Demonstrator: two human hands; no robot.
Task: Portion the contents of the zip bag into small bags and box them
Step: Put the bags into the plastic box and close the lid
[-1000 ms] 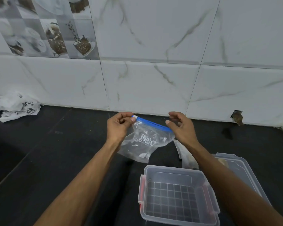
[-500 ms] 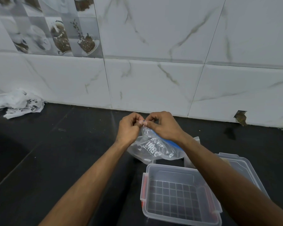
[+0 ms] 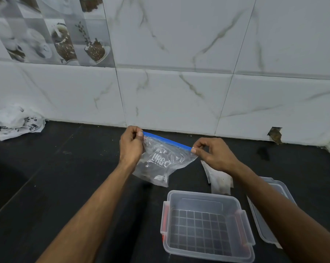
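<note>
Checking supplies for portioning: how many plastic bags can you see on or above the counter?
3: the zip bag held up by both hands; a small bag lying on the counter behind the box, partly hidden by the right arm; a crumpled white bag far left by the wall. More may be hidden.

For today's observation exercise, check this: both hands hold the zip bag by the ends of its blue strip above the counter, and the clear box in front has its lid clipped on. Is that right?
Not quite. The head view shows the clear box open, its lid lying on the counter to its right. The rest stands: the left hand and right hand hold the zip bag by the ends of its blue strip.
</note>
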